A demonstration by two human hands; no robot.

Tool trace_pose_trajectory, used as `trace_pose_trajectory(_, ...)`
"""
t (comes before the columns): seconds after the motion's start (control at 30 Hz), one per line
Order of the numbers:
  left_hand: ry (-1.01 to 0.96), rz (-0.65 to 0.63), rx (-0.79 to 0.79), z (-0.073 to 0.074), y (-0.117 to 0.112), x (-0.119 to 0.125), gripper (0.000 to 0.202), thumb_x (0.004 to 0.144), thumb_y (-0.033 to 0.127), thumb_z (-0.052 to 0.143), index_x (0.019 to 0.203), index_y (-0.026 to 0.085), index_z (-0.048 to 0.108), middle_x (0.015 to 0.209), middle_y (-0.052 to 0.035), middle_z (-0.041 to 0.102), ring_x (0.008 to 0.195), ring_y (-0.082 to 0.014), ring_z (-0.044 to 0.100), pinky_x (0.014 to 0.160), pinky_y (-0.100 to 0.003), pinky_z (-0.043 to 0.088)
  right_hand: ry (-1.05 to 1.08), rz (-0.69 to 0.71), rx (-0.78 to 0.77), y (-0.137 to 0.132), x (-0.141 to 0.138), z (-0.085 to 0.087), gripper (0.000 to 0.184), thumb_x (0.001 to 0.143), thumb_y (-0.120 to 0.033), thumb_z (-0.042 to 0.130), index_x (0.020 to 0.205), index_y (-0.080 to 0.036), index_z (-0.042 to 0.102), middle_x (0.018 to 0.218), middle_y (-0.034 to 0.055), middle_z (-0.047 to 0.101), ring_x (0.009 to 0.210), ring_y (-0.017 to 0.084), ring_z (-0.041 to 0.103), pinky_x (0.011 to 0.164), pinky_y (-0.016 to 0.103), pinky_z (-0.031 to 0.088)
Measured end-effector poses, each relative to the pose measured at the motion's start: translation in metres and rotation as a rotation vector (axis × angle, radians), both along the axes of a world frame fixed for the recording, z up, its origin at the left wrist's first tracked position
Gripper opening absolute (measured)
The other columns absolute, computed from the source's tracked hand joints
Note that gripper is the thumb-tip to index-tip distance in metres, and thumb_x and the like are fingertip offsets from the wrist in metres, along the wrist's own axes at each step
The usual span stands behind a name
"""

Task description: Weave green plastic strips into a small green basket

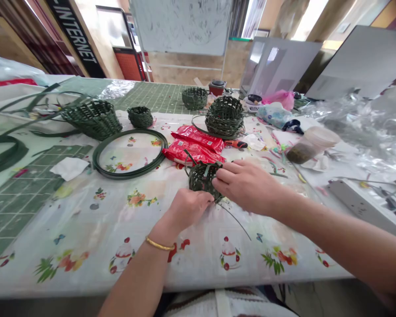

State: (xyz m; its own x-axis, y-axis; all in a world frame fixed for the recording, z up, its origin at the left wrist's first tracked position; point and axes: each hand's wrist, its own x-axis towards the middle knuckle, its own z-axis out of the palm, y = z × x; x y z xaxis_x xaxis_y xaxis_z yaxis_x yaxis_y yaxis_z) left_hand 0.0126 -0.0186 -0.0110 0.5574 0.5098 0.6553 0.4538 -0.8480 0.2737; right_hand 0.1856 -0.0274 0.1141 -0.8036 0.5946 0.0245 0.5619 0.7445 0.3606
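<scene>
— Now, eyes on the small woven basket [195,179]: it sits just beyond the left hand [192,204] and against the fingers of the right hand [246,184], low over the tabletop [198,274].

— And what are those hands doing?

— Left hand first: thumb and fingertips press together, pinching the basket's near, lower edge. Whether they catch a loose end too, I can't tell; it's too small. Right hand: fingers bend over the wall on its own side, gripping it, with the thumb out of sight.

— There's a thin strip [233,215] as well!

— Yes, trailing from beneath the right hand's fingertips towards the wearer, while other loose ends poke up on the basket's far side, beyond the left hand.

— How does it handle, would you say?

— Light, I'd judge, springy rather than soft, and the strips look smooth enough to slip. Squeeze hard and the wall probably buckles; tug a loose end and the weave may slacken. Best hold? One hand around the firm woven wall, fingertips close to where the strip comes out.

— And around it?

— Red packets [192,150] just past both hands, a larger woven basket [224,118] farther beyond the right hand, and a coil of green strip [128,175] beyond the left hand, off to its left.
</scene>
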Motion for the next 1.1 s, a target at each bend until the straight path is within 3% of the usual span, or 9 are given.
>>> trace_pose_trajectory(0.17,0.049,0.044,-0.009,-0.003,0.0,0.001,0.006,0.081,0.019,0.057,0.076,0.017,0.061,0.06,0.0019,0.067,0.052,-0.0105,0.063,0.051,-0.019,0.046,-0.025,-0.135,-0.072,0.01,-0.016,0.012,0.018,0.085,-0.012,0.045,0.082,-0.015,0.062,0.084,0.008,0.06,0.074,0.019,0.057,0.056,0.029,0.03)
trace_pose_trajectory(0.33,0.075,0.03,-0.027,-0.001,-0.001,0.001,0.014,0.085,0.02,0.05,0.077,0.017,0.061,0.059,0.001,0.066,0.053,-0.0096,0.061,0.052,-0.018,0.045,-0.012,-0.309,-0.077,0.011,-0.025,0.016,0.018,0.079,-0.005,0.048,0.082,-0.015,0.061,0.076,0.0074,0.061,0.068,0.021,0.062,0.049,0.027,0.03)
trace_pose_trajectory(0.53,0.062,0.058,0.038,0.002,-0.004,0.005,0.015,0.087,0.021,0.049,0.077,0.016,0.059,0.059,0.0005,0.066,0.051,-0.0114,0.062,0.047,-0.019,0.042,-0.056,-0.412,-0.074,0.011,-0.026,0.017,0.019,0.074,-0.002,0.049,0.071,-0.016,0.063,0.067,0.0089,0.066,0.06,0.024,0.065,0.045,0.027,0.032)
trace_pose_trajectory(0.7,0.049,0.091,0.05,0.002,-0.007,0.009,0.011,0.087,0.021,0.049,0.09,0.015,0.058,0.065,0.0001,0.067,0.054,-0.0126,0.063,0.047,-0.021,0.042,-0.096,-0.514,-0.12,0.011,-0.025,0.019,0.02,0.07,-0.001,0.052,0.063,-0.017,0.063,0.06,0.0097,0.066,0.06,0.024,0.065,0.046,0.027,0.033)
trace_pose_trajectory(0.8,0.06,0.131,0.011,0.001,-0.007,0.009,0.014,0.086,0.022,0.051,0.098,0.017,0.056,0.066,0.002,0.068,0.053,-0.0125,0.063,0.046,-0.022,0.04,-0.119,-0.519,-0.131,0.011,-0.023,0.018,0.02,0.067,-0.002,0.052,0.06,-0.017,0.063,0.055,0.0089,0.064,0.058,0.023,0.063,0.045,0.027,0.031)
trace_pose_trajectory(0.93,0.076,0.177,-0.095,0.002,-0.007,0.007,0.006,0.085,0.023,0.052,0.082,0.019,0.055,0.063,0.0036,0.067,0.052,-0.0109,0.061,0.047,-0.021,0.036,-0.097,-0.453,-0.085,0.005,-0.018,0.02,0.019,0.07,-0.003,0.049,0.065,-0.018,0.061,0.062,0.0062,0.065,0.056,0.02,0.061,0.044,0.026,0.024)
trace_pose_trajectory(1.1,0.07,0.224,-0.159,0.007,-0.008,0.004,0.007,0.084,0.025,0.054,0.081,0.019,0.056,0.06,0.0044,0.066,0.048,-0.0092,0.057,0.046,-0.02,0.033,-0.065,-0.357,-0.075,-0.014,-0.007,0.027,0.017,0.074,-0.004,0.046,0.073,-0.017,0.058,0.068,0.0046,0.063,0.058,0.016,0.058,0.047,0.027,0.018)
